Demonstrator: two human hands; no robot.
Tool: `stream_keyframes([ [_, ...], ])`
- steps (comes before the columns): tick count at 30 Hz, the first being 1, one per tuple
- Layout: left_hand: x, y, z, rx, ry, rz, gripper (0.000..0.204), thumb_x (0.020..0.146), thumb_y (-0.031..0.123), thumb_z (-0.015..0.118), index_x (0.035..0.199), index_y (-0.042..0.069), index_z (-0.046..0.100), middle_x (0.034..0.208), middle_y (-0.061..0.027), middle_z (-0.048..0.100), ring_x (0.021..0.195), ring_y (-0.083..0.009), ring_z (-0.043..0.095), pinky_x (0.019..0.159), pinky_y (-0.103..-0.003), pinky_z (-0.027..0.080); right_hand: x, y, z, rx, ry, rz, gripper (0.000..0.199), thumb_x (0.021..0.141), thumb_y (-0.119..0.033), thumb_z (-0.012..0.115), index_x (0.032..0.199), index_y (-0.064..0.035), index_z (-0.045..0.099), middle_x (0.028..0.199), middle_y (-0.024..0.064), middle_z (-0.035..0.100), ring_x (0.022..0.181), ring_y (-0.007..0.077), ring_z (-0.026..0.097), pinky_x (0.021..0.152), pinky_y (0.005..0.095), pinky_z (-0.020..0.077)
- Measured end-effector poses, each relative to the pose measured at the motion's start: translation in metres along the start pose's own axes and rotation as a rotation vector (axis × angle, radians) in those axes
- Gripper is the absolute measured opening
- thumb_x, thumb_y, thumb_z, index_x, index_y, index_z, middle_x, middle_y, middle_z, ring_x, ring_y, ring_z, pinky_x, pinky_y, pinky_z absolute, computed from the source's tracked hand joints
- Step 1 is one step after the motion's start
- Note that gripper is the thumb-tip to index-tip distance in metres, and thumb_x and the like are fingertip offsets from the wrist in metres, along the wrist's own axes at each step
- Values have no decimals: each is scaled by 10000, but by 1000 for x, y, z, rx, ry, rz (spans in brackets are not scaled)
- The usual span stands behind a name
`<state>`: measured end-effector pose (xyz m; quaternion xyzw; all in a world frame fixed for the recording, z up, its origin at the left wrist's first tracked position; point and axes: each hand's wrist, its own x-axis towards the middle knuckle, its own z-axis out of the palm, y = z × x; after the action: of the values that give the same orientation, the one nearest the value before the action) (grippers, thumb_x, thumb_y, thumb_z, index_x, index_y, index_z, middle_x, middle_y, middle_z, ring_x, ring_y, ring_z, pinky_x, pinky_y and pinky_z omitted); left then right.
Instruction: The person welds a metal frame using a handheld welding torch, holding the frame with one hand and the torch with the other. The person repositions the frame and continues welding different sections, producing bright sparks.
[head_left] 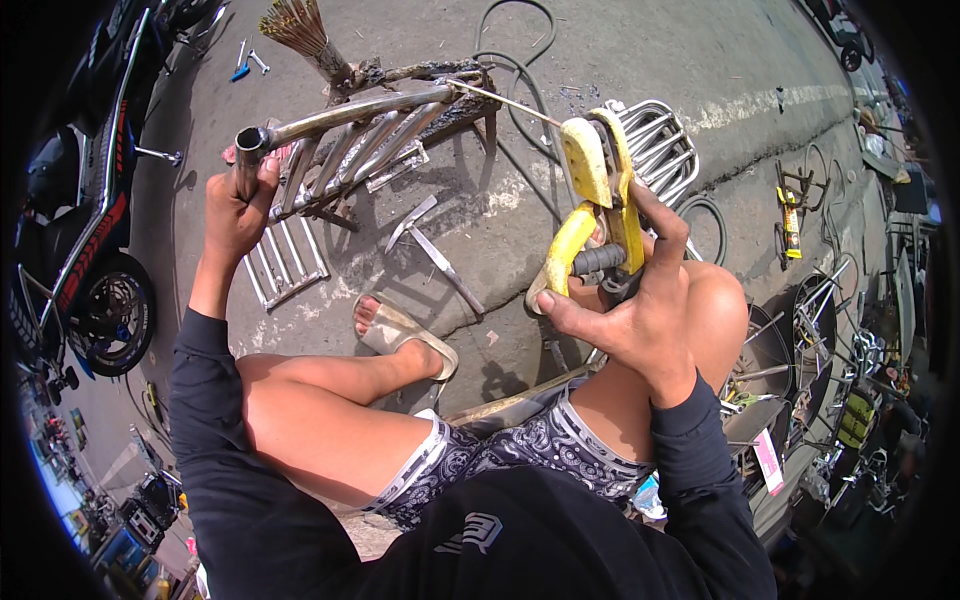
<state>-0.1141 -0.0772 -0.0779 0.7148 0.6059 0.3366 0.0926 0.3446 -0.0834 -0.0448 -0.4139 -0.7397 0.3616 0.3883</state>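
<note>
On the concrete ground (600, 60) in front of the seated person, a welded steel tube rack (370, 125) is resting across a low, crusted metal stand (440, 75). The left hand (238, 205) is gripping the open tube end of the rack, fingers closed tight around it. The right hand (630, 300) is holding a yellow electrode holder (595, 200), fingers clamped on its handle and lever just above the right knee, and a thin welding rod (500, 100) is reaching from the holder's clamp toward the rack's far end; whether the tip is touching cannot be told.

Judged from its look, the rack is stiff, fairly heavy and smooth-skinned, so the bare tube end nearest the left hand is the soundest hold, well away from the rod tip, where the metal would probably be hot. The rod is likely thin and springy, apt to waver or snap if pressed sideways.

Below the rack are lying a flat grille (285, 262) and loose metal strips (430, 250); a sandalled foot (400, 330) is planted below those. Right of the rack a second wire rack (660, 145) and a coiled cable (520, 60) are crowding the path. Left of the rack a parked motorcycle (90, 230) is standing near. Open room is remaining mainly beyond the rack, on the bare concrete.
</note>
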Motion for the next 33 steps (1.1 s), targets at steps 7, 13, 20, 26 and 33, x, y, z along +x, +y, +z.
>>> stream_keyframes([
  [7,1,-4,2,1,15,-5,334,1056,128,679,764,-7,590,552,-76,417,500,-125,397,504,-364,342,2,-1,-2,-24,-14,17,1096,703,-182,996,1549,-21,318,1389,291,635,1241,332,703,1045,402,580],
  [13,1,-1,1,-21,19,-22,325,1060,142,676,783,-17,620,562,-86,464,509,-131,441,516,-358,379,3,0,-2,-61,-12,-19,1098,701,-180,996,1547,-17,315,1383,293,638,1238,330,704,1043,402,582],
  [20,1,-4,-1,-7,-3,-25,325,1058,138,677,783,-20,606,567,-95,467,512,-139,442,522,-361,381,-1,4,-2,4,30,-5,1099,702,-180,995,1551,-22,314,1364,276,647,1223,321,708,1035,403,587],
  [26,0,-9,1,-11,20,-22,327,1055,129,676,775,-16,590,562,-97,454,502,-153,421,515,-369,364,1,5,-1,-9,12,-27,1105,696,-196,1000,1546,-18,315,1358,278,651,1198,322,719,1014,401,599],
  [33,-1,-11,0,-2,14,-40,347,1053,128,682,755,-15,573,557,-89,441,500,-138,411,509,-362,351,5,1,-2,-35,0,-48,1103,698,-202,999,1542,-16,314,1356,284,653,1201,327,721,1020,397,597],
])
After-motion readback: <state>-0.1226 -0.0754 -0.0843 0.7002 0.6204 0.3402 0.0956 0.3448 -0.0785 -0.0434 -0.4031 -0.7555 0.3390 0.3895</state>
